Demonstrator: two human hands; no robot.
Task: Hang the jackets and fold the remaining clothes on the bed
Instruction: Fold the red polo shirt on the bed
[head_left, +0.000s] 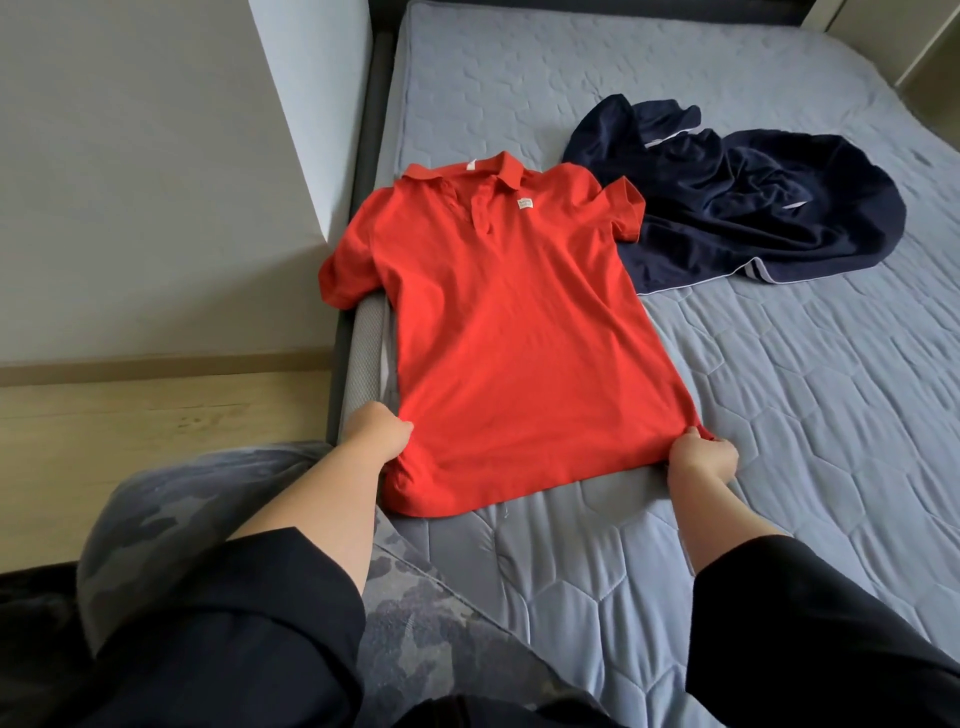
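Red polo shirt (498, 332) lies flat along the bed's (779, 441) left edge, its hem corners pinched by the left hand (376, 434) and right hand (701, 457).

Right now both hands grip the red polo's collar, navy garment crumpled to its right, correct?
Not the collar. Head view: left hand and right hand grip the red polo at its hem. The navy garment is crumpled to its right.

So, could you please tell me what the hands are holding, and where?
Both grip the red polo at its hem: left hand the left corner, right hand the right.
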